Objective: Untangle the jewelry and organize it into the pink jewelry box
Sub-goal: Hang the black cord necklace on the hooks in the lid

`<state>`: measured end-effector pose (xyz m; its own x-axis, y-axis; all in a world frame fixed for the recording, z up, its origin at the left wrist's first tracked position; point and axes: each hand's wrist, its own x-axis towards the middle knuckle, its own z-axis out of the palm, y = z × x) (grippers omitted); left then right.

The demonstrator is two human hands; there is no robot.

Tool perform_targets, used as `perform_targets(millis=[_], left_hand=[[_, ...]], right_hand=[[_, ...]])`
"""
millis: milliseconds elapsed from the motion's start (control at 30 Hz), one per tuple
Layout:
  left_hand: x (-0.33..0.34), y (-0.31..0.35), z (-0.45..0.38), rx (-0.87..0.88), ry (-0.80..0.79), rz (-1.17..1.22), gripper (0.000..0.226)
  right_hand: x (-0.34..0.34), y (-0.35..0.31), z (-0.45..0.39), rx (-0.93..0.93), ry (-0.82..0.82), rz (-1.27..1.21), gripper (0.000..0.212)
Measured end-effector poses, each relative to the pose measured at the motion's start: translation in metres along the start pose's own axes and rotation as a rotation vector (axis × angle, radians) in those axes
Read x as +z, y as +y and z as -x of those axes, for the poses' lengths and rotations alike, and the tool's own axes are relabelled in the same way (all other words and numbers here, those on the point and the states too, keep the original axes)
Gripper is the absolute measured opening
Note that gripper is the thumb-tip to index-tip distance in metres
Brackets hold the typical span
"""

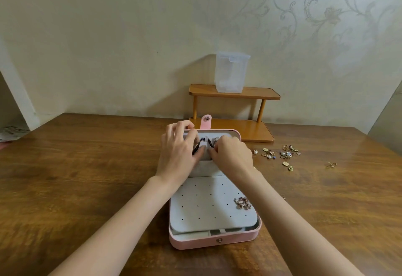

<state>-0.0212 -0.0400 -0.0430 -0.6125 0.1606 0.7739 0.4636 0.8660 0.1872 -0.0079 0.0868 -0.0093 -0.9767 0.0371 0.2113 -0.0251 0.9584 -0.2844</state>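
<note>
1. I see my left hand (178, 151) pressing a dark cord necklace (196, 147) against the lid of the pink jewelry box (214, 240); my right hand (230, 156) pinches its other end at the white hook tab (205, 141).
2. The cord runs left to right between both hands.
3. A chain cluster (243, 203) lies on the box's right edge; loose earrings (280, 155) sit toward the surface (87, 178)'s right edge, a wooden shelf (235, 110) at its far edge.

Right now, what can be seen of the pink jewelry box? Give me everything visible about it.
The pink jewelry box lies open on the wooden table, its lid tilted back, a snap strap sticking up behind. The outside looks like pink leatherette with a small metal stud in front; the inside is grey, velvety. A perforated earring panel covers the base and bears a chain cluster. The left hand and right hand work a dark cord at the lid's holder.
</note>
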Motion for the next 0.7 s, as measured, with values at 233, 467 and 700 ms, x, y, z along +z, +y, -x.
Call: perform_targets(millis=[233,467,700], left_hand=[[-0.002,-0.001,0.002,0.054,-0.033,0.060,0.016],[-0.007,-0.006,0.001,0.126,-0.087,0.160,0.030],[0.002,-0.004,-0.003,-0.076,0.073,0.359,0.012]], right_hand=[[-0.013,-0.012,0.023,-0.355,-0.017,0.444,0.027],[-0.018,-0.012,0.017,-0.534,-0.054,0.440,0.026],[-0.026,0.012,-0.006,-0.407,0.015,0.017,0.030]])
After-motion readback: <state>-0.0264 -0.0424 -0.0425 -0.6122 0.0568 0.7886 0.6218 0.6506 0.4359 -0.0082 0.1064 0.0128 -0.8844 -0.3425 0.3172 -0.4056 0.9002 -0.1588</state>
